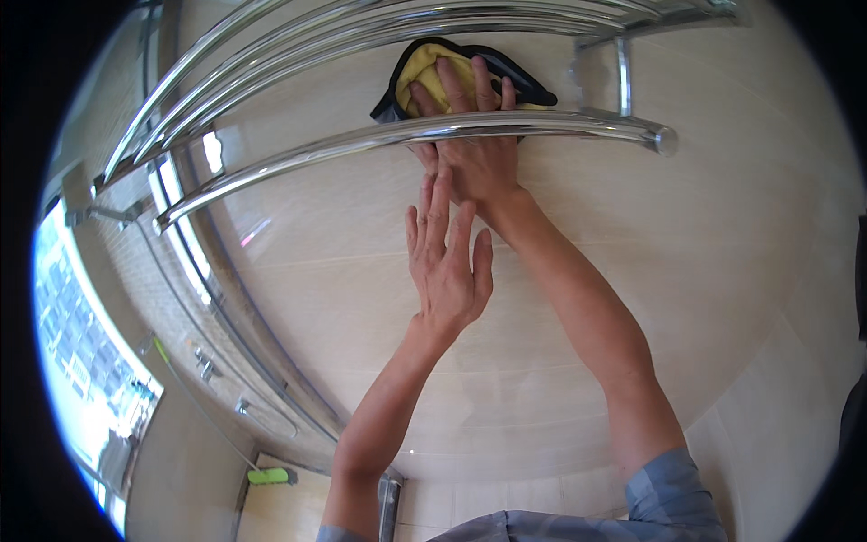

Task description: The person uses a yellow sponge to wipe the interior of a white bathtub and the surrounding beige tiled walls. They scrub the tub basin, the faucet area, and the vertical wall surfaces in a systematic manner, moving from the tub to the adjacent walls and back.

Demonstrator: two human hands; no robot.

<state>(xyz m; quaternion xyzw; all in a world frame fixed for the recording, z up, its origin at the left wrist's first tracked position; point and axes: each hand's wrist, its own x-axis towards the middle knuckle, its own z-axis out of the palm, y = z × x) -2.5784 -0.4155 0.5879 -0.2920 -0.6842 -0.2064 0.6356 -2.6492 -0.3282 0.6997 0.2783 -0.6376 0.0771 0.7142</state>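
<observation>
My right hand reaches up behind the front bar of a chrome towel rack. Its spread fingers press a yellow cloth with a black edge and grey backing flat against the tiled wall. Part of the hand and cloth is hidden by the bar. Just below and to the left, my left hand is raised with its fingers apart and nothing in it; its fingertips are close to the right wrist. Whether it touches the wall I cannot tell.
The rack's upper rails cross overhead. On the left are a glass shower door's metal frame, a shower hose, a wall faucet and a bright window. A brush with a green head stands on the floor at lower left.
</observation>
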